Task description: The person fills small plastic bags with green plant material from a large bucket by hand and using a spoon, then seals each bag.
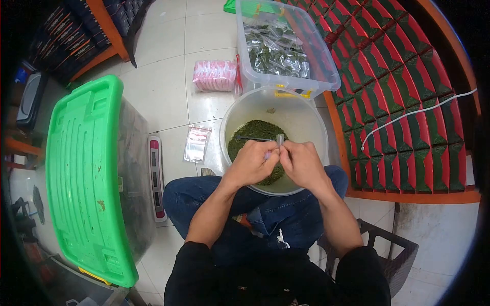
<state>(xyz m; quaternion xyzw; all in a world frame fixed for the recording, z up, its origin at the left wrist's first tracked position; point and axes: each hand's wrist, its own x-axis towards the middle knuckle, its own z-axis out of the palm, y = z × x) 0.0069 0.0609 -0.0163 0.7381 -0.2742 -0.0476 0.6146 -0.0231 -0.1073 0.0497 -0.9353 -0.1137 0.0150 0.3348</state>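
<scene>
Right now you have a small clear plastic bag (279,138), glossy and colourless, its upper end poking up between your fingertips. Your left hand (252,162) and right hand (304,163) are both curled nearly closed, thumbs meeting, pinching it from either side. It sits above the whitish tub (320,133), over dark green flakes (261,128) and a dark thin handle (254,138). Your fingers hide its lower part, so you can't tell what's inside.

This looks like a shop or its stockroom. Identical red-and-green packs (390,109) fill an orange-edged rack (408,198), dark boxes (69,33) line another, and a green-lidded bin (87,178) stands on the tiled floor (161,43).
</scene>
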